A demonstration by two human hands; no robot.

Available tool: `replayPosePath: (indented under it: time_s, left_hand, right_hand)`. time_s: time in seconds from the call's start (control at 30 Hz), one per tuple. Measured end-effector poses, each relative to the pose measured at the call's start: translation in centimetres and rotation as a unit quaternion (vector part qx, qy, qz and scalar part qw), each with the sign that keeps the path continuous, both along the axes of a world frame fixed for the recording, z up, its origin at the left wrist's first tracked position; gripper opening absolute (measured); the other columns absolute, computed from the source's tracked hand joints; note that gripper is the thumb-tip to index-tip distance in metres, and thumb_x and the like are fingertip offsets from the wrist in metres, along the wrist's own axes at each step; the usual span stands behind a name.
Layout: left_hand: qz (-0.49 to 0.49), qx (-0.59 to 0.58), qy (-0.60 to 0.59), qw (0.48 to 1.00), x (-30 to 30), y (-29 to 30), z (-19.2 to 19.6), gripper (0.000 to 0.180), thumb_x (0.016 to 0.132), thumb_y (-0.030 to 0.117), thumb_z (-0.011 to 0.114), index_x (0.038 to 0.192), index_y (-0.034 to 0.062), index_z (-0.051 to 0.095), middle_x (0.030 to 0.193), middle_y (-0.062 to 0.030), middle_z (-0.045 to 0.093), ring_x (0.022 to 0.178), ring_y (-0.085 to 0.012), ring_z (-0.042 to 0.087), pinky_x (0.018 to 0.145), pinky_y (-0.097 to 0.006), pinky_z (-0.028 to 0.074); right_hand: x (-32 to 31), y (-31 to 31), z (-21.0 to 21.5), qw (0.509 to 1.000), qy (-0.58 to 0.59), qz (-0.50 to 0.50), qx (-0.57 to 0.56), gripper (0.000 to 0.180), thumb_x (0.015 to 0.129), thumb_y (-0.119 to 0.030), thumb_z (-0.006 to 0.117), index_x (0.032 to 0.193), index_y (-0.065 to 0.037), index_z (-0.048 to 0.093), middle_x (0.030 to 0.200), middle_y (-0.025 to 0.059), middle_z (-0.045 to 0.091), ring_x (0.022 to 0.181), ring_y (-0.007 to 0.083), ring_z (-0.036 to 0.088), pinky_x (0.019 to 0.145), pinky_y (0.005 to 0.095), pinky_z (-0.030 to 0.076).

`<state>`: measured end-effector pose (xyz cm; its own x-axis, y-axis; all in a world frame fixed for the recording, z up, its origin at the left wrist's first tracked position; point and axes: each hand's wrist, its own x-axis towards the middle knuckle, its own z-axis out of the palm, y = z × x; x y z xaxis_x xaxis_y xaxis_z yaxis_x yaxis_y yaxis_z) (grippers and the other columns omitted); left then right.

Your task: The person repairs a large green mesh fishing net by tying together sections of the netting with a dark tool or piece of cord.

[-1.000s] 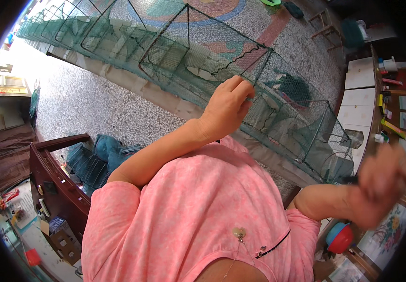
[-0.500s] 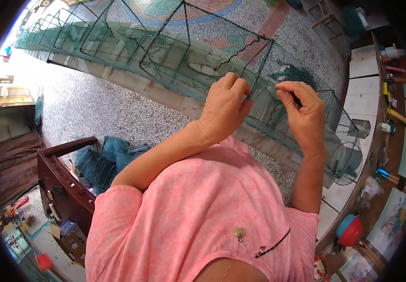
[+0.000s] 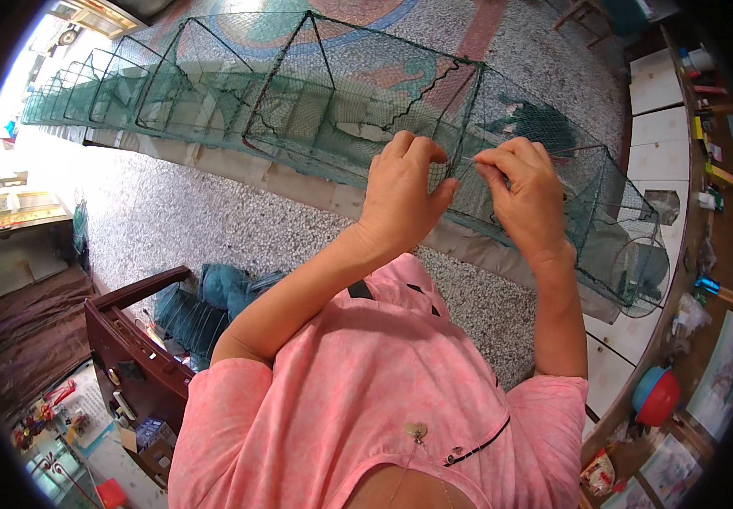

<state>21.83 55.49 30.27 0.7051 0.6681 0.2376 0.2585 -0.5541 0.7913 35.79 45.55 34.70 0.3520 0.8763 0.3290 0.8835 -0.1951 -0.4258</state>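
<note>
A long green mesh fish trap [image 3: 298, 110] on dark square frames stretches across in front of me, from far left to near right. My left hand [image 3: 404, 182] is at its near side beside one of the frames, fingers curled on the netting, with mesh showing between thumb and forefinger. Just to the right, my right hand [image 3: 523, 191] pinches thumb and forefinger together close to that frame. A thin pale line shows at its fingertips, too fine to name. A darker green bunch of netting [image 3: 540, 127] lies inside the trap beyond my right hand.
The trap rests along a pale low board [image 3: 213, 161] above a speckled floor [image 3: 171, 212]. A dark red wooden chair [image 3: 133, 339] with blue cloth [image 3: 205, 310] stands at left. White cabinets [image 3: 659, 119] and a cluttered shelf with a red bowl [image 3: 659, 400] line the right.
My right hand has moved left, closer to my left hand and the frame. My left hand stays at nearly the same place on the netting. The view has shifted slightly.
</note>
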Motion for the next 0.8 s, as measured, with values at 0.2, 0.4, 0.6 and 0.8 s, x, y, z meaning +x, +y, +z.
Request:
replayPosePath:
  time_s: [0.2,0.4,0.6,0.8]
  left_hand:
    - [0.008,-0.112,0.008,0.994,0.0,0.3,0.0,0.039,0.072,0.016,0.077,0.104,0.0018,0.060,0.093,-0.0101,0.056,0.086,-0.0216,0.057,0.078,-0.032,0.047]
    - [0.018,-0.166,-0.006,0.986,-0.2,0.9,-1.0,0.045,0.071,0.019,0.079,0.107,0.0008,0.060,0.095,-0.0083,0.058,0.089,-0.0187,0.058,0.079,-0.032,0.047]
    - [0.018,-0.154,0.002,0.988,0.0,1.1,-1.5,0.041,0.071,0.020,0.077,0.100,-0.0018,0.057,0.095,-0.0117,0.056,0.086,-0.0217,0.057,0.075,-0.033,0.048]
    - [0.001,-0.175,-0.007,0.985,-0.3,1.3,-1.8,0.040,0.071,0.021,0.076,0.097,-0.0019,0.056,0.091,-0.0119,0.054,0.083,-0.0214,0.054,0.072,-0.033,0.046]
  right_hand:
    - [0.3,0.7,-2.2,0.996,0.084,-0.002,0.023,0.008,0.078,-0.009,0.067,0.085,-0.006,0.063,0.083,0.0049,0.059,0.081,0.0261,0.054,0.069,0.0365,0.045]
    - [-0.9,2.7,-3.4,0.977,0.190,-0.013,0.092,0.014,0.078,-0.006,0.065,0.088,-0.004,0.056,0.087,0.0102,0.055,0.082,0.0290,0.053,0.071,0.0380,0.044]
    - [-1.1,4.7,-3.3,0.990,0.101,0.067,0.076,0.008,0.075,-0.008,0.066,0.079,-0.006,0.060,0.088,0.0090,0.055,0.085,0.0294,0.054,0.072,0.0392,0.046]
    - [-0.8,6.0,-1.4,0.986,-0.104,0.098,-0.085,0.012,0.075,-0.021,0.065,0.079,-0.010,0.063,0.082,0.0050,0.059,0.087,0.0272,0.056,0.073,0.0401,0.046]
